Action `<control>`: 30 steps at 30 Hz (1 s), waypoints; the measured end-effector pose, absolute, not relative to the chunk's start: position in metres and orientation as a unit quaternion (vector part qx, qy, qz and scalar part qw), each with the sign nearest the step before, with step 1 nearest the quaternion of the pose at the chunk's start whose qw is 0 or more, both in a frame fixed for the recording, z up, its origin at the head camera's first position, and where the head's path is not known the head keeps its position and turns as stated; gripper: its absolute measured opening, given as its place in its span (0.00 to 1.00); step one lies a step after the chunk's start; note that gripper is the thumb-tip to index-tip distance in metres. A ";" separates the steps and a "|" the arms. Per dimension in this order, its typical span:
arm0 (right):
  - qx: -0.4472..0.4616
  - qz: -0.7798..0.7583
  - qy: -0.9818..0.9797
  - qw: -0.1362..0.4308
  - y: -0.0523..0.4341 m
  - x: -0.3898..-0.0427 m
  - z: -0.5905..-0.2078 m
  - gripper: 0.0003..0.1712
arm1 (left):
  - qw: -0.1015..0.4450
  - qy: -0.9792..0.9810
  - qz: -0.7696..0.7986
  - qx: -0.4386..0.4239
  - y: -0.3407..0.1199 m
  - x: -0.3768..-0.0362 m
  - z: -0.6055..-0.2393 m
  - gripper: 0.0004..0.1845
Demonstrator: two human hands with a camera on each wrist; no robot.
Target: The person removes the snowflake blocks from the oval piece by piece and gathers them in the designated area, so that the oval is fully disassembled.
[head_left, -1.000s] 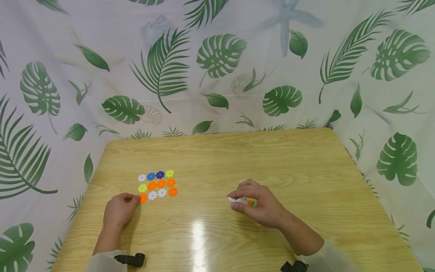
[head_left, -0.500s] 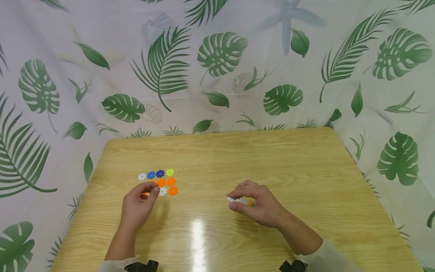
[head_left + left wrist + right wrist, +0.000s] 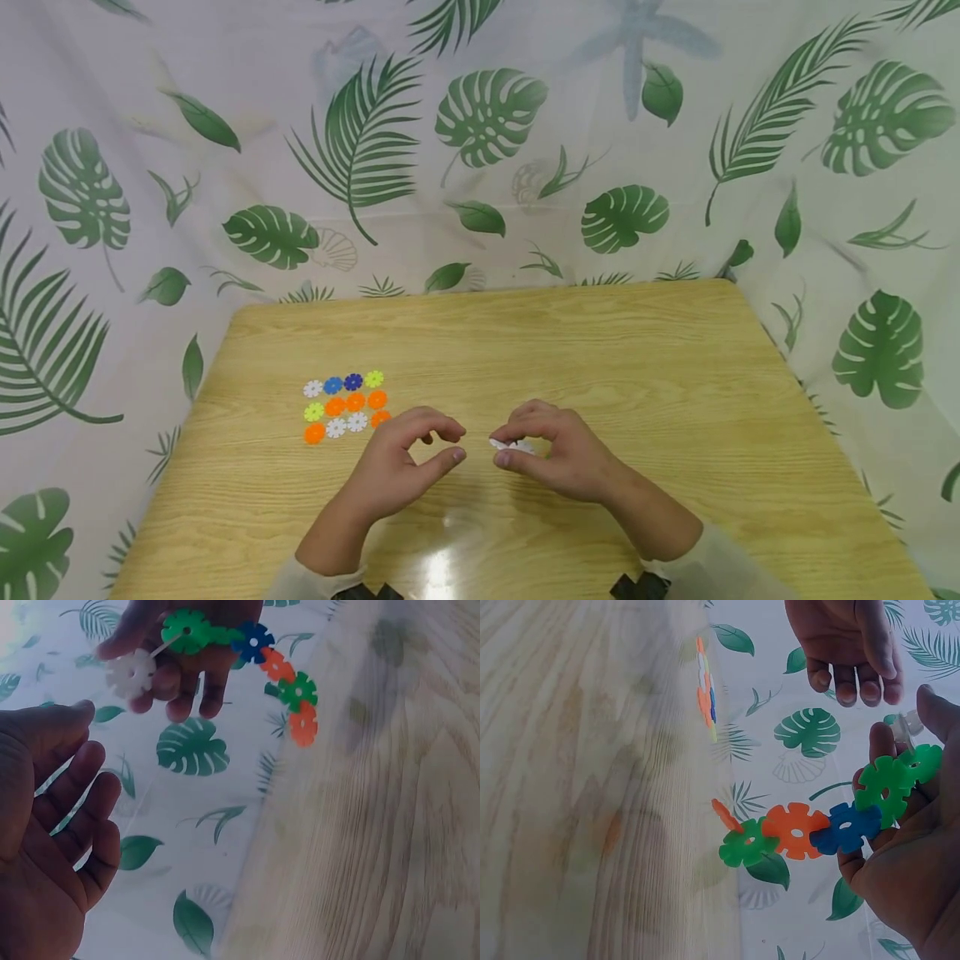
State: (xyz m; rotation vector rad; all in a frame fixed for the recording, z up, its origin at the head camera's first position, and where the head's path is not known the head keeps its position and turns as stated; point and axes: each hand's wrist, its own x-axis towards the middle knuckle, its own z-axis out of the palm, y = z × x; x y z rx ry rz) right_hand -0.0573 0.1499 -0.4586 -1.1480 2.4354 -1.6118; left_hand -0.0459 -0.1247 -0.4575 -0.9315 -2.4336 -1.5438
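On the left of a wooden desk (image 3: 600, 350), a patch of flat snowflake discs (image 3: 345, 407) is lying in rows: white, blue, dark blue and yellow-green at the back, orange, yellow-green and white nearer the person. Just right of that patch, the person's left hand (image 3: 397, 471) is hovering above the desk with its fingers (image 3: 442, 432) loosely curved and released, thumb and forefinger apart and holding nothing. In the left wrist view the same palm (image 3: 45, 847) is lying open, fingers slack. Close beside it to the right, not quite touching, the right hand (image 3: 558, 454) is grasping a chain of interlocked discs (image 3: 832, 821), its fingers (image 3: 881, 750) and thumb curled round the upper end. The chain is running from a white disc (image 3: 131, 673) at the fingertips through green, blue, orange and green pieces to an orange one hanging free at the tail, clear of the desk's surface. In the head view only the white disc is showing, pointing at the left hand. A leaf-print curtain (image 3: 480, 133) is hanging behind and around the desk.
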 end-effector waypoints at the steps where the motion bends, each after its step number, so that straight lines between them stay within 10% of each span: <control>1: -0.367 -0.513 0.776 0.002 0.149 -0.057 -0.459 0.12 | 0.056 -0.799 -0.507 -0.319 -0.122 -0.046 -0.458 0.10; 30: -0.382 -0.494 0.781 -0.018 0.145 -0.055 -0.461 0.20 | 0.101 -0.783 -0.503 -0.351 -0.098 -0.051 -0.460 0.04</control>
